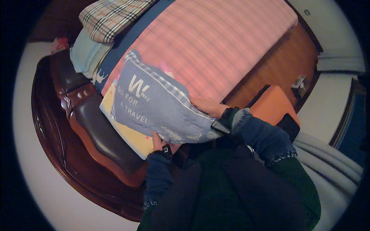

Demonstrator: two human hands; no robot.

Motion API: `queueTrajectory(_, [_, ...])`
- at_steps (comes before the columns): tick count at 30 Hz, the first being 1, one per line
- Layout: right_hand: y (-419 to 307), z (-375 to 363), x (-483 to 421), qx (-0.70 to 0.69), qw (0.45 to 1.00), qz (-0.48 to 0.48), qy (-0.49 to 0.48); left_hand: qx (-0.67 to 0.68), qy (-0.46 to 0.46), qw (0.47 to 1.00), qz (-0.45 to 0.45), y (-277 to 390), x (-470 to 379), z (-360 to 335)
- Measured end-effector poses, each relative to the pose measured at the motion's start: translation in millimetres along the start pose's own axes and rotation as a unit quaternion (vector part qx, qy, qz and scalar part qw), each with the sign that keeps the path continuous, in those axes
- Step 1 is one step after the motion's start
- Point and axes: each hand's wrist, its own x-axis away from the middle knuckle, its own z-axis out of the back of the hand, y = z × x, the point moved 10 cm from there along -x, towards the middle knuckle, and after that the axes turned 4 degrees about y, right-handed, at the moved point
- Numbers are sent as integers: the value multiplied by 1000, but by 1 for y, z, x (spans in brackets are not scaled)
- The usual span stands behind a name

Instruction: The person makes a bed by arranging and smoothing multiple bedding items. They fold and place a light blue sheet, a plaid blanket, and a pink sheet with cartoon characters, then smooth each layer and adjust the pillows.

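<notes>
A grey-blue pillow cover (136,101) with a checked border and large pale lettering lies across the headboard end of the bed, its near side raised. My left hand (160,144) grips its near lower edge, thumb on top and the other fingers partly hidden. At the right edge, my right hand (209,106) holds the cloth by the checked border, fingertips hidden from me. A grey tag-like piece (220,126) shows by my right wrist. Partly beneath the cover is a yellow pillow (134,140) with small pink marks.
Pink striped bedding (214,43) covers most of the bed beside a dark blue sheet (124,49). Folded pale green cloth (88,53) and a plaid pillow (112,18) sit beyond. A padded wooden headboard (107,135) curves at left. An orange seat (273,105) stands right, near a curtain (326,161).
</notes>
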Motion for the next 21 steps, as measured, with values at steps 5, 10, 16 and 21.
queueTrajectory(5, [36, -6, -28, -108, 979, -87, 148, 43, 20, 996, 71, -51, -34, 69])
queueTrajectory(10, [106, -25, -32, -336, 905, -219, 139, -33, -18, 999, -7, 7, 4, 90])
queueTrajectory(16, [73, -27, 12, -251, 948, -122, 154, 178, 34, 980, 84, 55, -13, 72])
queueTrajectory(21, [80, -75, 78, -396, 865, -104, 291, 138, -142, 958, 207, 67, -55, 67])
